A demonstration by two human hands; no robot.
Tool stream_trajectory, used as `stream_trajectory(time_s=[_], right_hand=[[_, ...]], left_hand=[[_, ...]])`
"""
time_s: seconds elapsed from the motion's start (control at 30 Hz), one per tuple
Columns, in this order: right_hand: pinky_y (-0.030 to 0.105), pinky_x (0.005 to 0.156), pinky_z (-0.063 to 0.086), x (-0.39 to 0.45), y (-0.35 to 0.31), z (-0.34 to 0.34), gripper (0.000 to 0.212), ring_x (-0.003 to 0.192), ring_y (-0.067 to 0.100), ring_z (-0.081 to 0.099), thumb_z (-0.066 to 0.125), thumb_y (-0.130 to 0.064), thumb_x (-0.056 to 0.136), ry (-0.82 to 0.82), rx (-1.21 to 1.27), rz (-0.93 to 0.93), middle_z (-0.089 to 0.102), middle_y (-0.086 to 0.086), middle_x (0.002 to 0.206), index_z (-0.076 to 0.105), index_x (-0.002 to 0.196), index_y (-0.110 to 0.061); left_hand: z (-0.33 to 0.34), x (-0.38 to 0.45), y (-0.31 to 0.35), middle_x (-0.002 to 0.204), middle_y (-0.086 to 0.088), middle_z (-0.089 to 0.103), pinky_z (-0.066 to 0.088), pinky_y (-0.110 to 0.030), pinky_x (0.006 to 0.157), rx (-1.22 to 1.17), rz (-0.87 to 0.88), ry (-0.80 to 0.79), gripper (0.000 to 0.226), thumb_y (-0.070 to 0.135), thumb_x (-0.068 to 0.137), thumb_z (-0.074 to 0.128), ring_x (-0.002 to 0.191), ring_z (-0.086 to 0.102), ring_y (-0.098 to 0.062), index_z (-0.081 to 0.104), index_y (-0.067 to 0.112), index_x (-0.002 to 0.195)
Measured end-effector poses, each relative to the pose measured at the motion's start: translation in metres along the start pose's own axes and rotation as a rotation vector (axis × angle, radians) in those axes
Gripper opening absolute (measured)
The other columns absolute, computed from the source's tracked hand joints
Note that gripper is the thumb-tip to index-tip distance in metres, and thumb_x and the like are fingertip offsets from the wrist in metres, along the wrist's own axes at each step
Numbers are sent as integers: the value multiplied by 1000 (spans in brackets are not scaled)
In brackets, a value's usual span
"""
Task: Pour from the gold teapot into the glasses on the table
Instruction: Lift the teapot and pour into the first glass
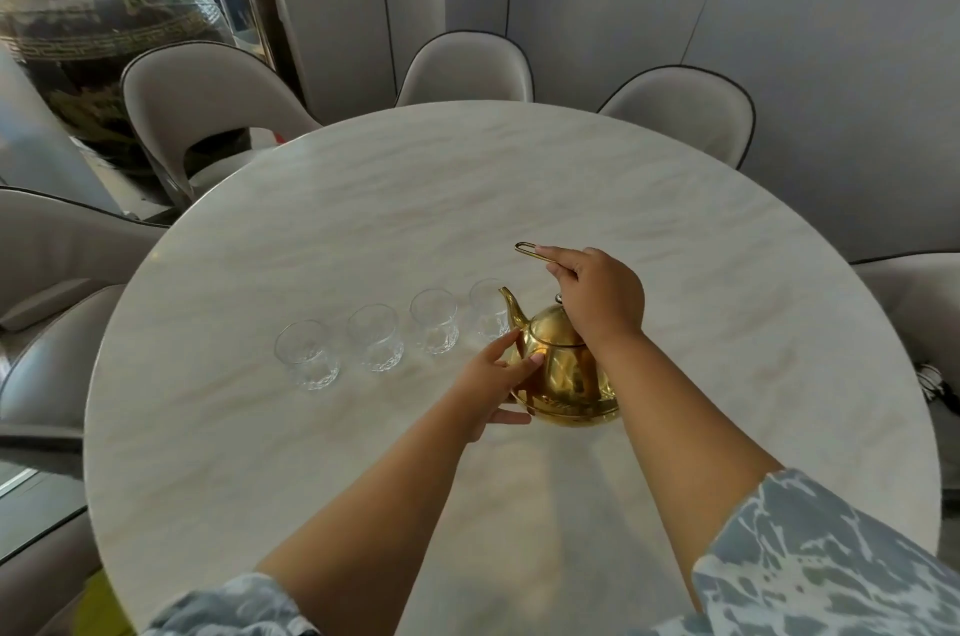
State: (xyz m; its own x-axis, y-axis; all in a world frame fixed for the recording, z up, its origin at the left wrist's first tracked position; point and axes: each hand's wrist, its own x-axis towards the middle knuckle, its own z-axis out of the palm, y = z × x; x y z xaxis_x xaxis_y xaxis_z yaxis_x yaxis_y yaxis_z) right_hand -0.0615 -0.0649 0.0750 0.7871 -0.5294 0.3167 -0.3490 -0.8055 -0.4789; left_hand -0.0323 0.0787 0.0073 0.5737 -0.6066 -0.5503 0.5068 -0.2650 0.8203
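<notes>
- Round pale marble-look table (pixel 363 198), filling most of the view, bare apart from the teapot and the glasses.
- Grey upholstered chairs with dark piping (pixel 208 105) ringed around the far and side edges of the table.
- Big dark jar with a gold key-pattern band (pixel 98 37) at the far left, behind the chairs.
- Blue-and-white patterned sleeves (pixel 831 562) at the bottom edge, both forearms bare and reaching forward.
- Gold teapot (pixel 563 375) right of the table's centre, spout pointing left towards the nearest glass; body looks tipped slightly that way, though whether its base sits on the table cannot be told.
- Right hand (pixel 597 297) above the lid, closed around the thin gold wire handle (pixel 530 251), whose loop end sticks out to the left of the fist.
- Left hand (pixel 493 375) open, fingers spread against the teapot's left side just below the spout.
- Four clear glasses (pixel 376 336) upright in a row left of the teapot, slightly apart from one another, all looking empty; rightmost one (pixel 488 308) just beside the spout tip.
</notes>
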Motion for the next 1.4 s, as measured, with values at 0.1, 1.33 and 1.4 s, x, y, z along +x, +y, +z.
stream_trajectory(time_s=[0.1, 1.33, 1.4], right_hand=[[22, 57, 44, 5, -1, 0, 27, 73, 14, 57, 53, -28, 99, -20, -25, 0, 70, 1, 93, 67, 122, -34], [26, 69, 45, 36, -32, -1, 27, 102, 24, 66, 51, -22, 100, -160, -133, -1, 73, 4, 113, 69, 120, -24], [25, 69, 44, 36, -33, -2, 27, 102, 24, 66, 51, -22, 100, -163, -130, 1, 73, 4, 113, 69, 120, -24]], left_hand=[[-1, 1, 1, 104, -5, 70, 60, -49, 84, -12, -15, -4, 71, 29, 88, 72, 90, 71, -24, 37, 31, 150], [-4, 1, 7, 132, -15, 59, 61, -40, 81, 42, -10, 42, 63, 44, 90, 64, 93, 72, -29, 43, 30, 147], [-5, 1, 7, 128, -13, 61, 62, -38, 80, 52, -1, 47, 63, 45, 90, 64, 92, 72, -27, 43, 31, 148]])
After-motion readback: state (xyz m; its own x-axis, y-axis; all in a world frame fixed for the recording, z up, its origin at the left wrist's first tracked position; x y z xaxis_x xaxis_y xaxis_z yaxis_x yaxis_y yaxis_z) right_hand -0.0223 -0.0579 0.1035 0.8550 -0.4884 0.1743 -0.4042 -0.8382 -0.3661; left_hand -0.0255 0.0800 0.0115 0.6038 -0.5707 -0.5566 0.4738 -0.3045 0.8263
